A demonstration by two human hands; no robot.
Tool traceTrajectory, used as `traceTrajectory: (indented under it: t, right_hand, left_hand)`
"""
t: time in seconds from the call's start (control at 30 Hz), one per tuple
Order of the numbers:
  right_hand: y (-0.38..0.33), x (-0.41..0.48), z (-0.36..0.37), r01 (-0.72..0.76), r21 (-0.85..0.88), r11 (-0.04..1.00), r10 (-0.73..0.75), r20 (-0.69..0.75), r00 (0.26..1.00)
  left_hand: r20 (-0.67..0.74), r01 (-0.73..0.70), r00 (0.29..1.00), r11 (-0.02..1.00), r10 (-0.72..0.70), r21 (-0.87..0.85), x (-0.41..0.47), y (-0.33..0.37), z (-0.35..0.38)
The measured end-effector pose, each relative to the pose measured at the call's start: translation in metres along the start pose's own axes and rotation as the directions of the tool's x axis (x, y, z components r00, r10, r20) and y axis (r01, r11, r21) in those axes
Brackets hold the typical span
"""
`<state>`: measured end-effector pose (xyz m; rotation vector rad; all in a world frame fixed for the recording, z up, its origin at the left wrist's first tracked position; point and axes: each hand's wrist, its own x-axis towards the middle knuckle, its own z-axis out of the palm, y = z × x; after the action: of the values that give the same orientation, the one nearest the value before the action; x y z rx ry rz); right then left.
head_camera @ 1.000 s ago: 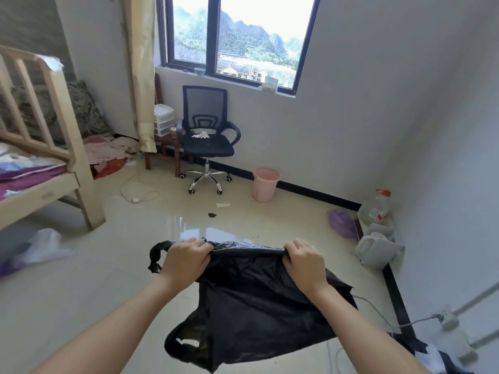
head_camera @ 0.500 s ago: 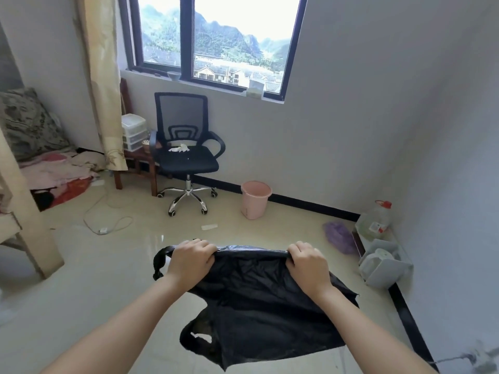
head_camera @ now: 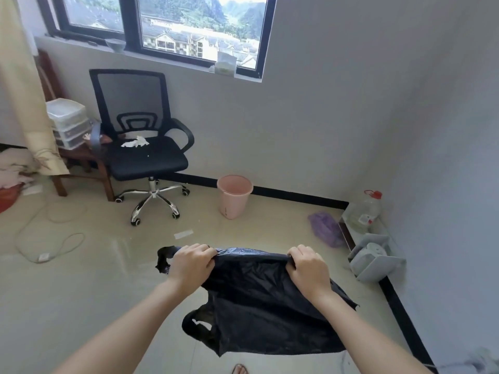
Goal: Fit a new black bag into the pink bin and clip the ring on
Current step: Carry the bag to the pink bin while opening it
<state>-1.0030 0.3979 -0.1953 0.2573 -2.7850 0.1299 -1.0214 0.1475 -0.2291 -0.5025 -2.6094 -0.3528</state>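
- pale glossy floor [head_camera: 81, 292] of a small bedroom, seen from head height: a person stands mid-room with a black bag [head_camera: 259, 300] stretched in the air between both hands, near and central.
- the left hand [head_camera: 193, 264] is curled tight round the bag's top edge; the right hand [head_camera: 307, 268] bunches the same edge further right. the pull between them keeps that edge taut, most likely so the mouth can be found and parted.
- one handle loop pokes out left of the left hand and another dangles low on the left. the bag hangs flat, not opened out.
- the pink bin [head_camera: 234, 197] stands upright on the floor by the far wall, well apart from the bag. no liner shows in it, so the fitting appears not yet begun.
- whether the ring sits on the bin's rim cannot be told from this far.
- the bag probably has to be carried across to the bin and opened over it; thin plastic like this tends to cling to itself.
- left of the bin is a black office chair [head_camera: 145, 155] with a crumpled white tissue [head_camera: 135, 143] on its seat, under the window [head_camera: 189, 28].
- plastic drawers [head_camera: 68, 122] sit on a wooden stool beside a cream curtain [head_camera: 24, 90] at far left, and a white cable [head_camera: 48, 247] loops over the left floor.
- along the right wall lie a purple bag [head_camera: 325, 228] and a clear jug [head_camera: 367, 209] with a red cap.
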Motion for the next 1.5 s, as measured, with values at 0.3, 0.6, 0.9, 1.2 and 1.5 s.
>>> traceTrajectory:
  t: [0.3,0.6,0.9,1.2,1.5]
  right_hand:
    - [0.08,0.173,0.079,-0.095,0.152,0.984,0.077,0.124,0.989]
    - [0.12,0.315,0.144,-0.101,0.173,0.98,0.072,0.167,0.983]
    - [0.136,0.461,0.211,-0.216,0.156,0.964,0.176,0.232,0.957]
    - [0.161,0.555,0.263,-0.353,0.093,0.931,0.317,0.276,0.907]
    - [0.224,0.614,0.326,-0.358,0.077,0.93,0.3,0.401,0.866]
  left_hand:
    - [0.056,0.027,0.998,1.0,-0.027,0.001,0.16,-0.043,0.09]
    - [0.087,0.1,0.992,0.994,-0.096,-0.046,0.274,-0.096,0.158]
    - [0.13,0.119,0.986,0.986,-0.104,-0.119,0.406,-0.18,0.238]
    - [0.239,0.105,0.969,0.98,-0.063,-0.167,0.501,-0.223,0.314]
    - [0.336,0.172,0.934,0.978,-0.123,-0.121,0.547,-0.214,0.382]
